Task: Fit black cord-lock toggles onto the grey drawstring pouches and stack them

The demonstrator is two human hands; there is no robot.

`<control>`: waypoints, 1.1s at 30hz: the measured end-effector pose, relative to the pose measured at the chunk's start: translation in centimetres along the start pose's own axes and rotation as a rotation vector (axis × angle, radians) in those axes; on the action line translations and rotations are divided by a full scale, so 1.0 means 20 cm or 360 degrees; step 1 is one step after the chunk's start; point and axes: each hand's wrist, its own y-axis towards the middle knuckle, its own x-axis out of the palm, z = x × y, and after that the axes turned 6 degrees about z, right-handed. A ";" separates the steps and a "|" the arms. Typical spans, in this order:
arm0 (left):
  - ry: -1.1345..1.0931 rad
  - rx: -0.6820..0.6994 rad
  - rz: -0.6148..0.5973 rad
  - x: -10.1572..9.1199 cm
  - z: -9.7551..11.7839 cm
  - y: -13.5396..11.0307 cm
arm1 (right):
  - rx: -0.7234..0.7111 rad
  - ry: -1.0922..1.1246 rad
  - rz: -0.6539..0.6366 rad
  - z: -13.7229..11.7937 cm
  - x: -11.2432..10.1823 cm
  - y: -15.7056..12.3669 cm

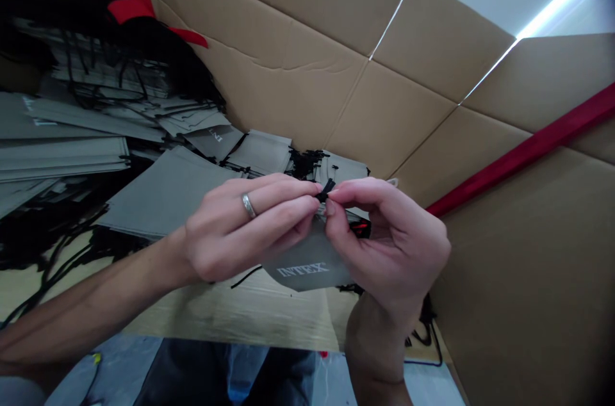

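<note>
A grey drawstring pouch (293, 278) printed "INTEX" hangs beneath my two hands. My left hand (254, 220), with a ring on one finger, has its fingertips pinched at a short black cord (328, 187). From the other side, my right hand (389, 233) grips the same cord between thumb and index finger. The fingertips of both hands nearly meet there. A small black and red object (361, 228) shows by my right palm, partly hidden, and I cannot make out its kind. Behind the hands lie more grey pieces with black cords.
Stacks of grey pouches (158, 191) and tangled black cords fill the left of the wooden table (230, 313). A red strip (132, 7) rests on a black heap at upper left. Cardboard walls (298, 41) stand behind and right, where a dark red band (523, 153) slants across.
</note>
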 end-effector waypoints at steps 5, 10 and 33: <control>0.0060 -0.0080 0.0087 0.01 -0.01 0.04 | -0.0074 0.0139 0.0010 0.02 0.00 0.01; -0.0141 -0.0169 0.0159 0.03 -0.03 0.06 | -0.0114 0.0160 0.0063 0.03 0.01 0.01; -0.0421 -0.0270 0.0093 0.04 -0.04 0.06 | -0.0129 0.0279 -0.0049 0.05 -0.01 0.03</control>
